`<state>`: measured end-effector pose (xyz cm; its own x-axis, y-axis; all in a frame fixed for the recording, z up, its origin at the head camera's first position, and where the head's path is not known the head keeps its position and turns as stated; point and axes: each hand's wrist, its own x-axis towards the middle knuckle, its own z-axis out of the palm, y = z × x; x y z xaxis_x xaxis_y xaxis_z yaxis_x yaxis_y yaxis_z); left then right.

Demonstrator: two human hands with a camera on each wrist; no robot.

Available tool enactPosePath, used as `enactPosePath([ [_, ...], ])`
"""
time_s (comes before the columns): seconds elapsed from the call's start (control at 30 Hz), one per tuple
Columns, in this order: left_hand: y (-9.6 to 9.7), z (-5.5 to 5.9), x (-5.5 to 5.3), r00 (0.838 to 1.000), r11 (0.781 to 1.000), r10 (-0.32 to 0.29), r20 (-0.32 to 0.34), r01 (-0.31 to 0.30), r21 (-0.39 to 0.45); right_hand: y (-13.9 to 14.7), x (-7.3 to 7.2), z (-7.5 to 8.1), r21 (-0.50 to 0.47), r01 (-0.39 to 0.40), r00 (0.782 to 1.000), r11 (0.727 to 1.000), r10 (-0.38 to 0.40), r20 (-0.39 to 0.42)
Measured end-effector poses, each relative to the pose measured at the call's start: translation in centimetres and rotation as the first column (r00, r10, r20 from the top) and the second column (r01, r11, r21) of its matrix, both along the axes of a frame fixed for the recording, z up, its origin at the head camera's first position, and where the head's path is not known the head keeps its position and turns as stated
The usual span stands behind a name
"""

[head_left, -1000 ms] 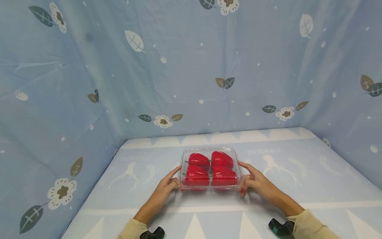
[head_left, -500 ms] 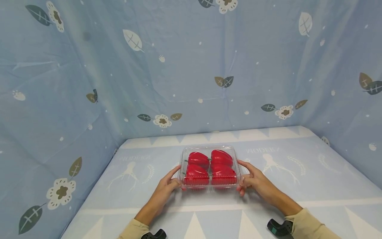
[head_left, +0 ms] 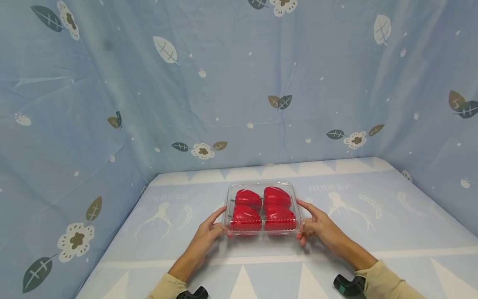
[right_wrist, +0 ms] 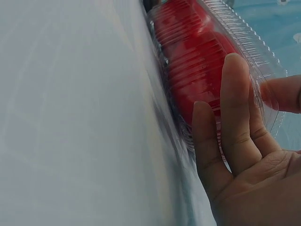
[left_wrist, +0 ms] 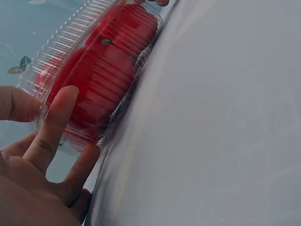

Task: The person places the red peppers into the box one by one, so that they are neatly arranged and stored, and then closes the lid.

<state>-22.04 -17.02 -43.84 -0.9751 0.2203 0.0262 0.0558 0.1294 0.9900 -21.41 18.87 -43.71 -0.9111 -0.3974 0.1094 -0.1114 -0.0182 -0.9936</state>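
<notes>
A clear plastic clamshell box (head_left: 261,184) sits near the middle of the table, lid down over several red bell peppers (head_left: 279,214). My left hand (head_left: 206,236) grips its near left corner, and my right hand (head_left: 324,229) grips the near right corner. In the left wrist view the thumb and fingers of the left hand (left_wrist: 44,172) touch the ribbed box wall (left_wrist: 70,30) from two sides. The right wrist view has the right hand (right_wrist: 247,157) with fingertips against the box side and the thumb at the clear rim (right_wrist: 270,101). A green stem (left_wrist: 106,42) shows through the plastic.
The pale blue and white patterned cloth (head_left: 239,249) covers the table. Blue fabric walls (head_left: 224,83) with leaf and flower prints enclose it at the back and both sides. Black straps (head_left: 349,286) are worn at both wrists.
</notes>
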Motion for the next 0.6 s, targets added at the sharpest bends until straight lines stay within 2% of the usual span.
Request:
enactPosePath([
  [0.3,0.00,-0.10,-0.08,0.999,0.999,0.038,-0.001,-0.038,-0.025,0.24,-0.10,-0.15,-0.037,-0.032,0.999,0.999,0.033,0.027],
  [0.6,-0.04,-0.18,-0.13,1.000,0.999,0.027,-0.015,-0.028,-0.027,0.40,-0.24,-0.26,-0.059,-0.048,0.997,0.997,0.051,0.053],
])
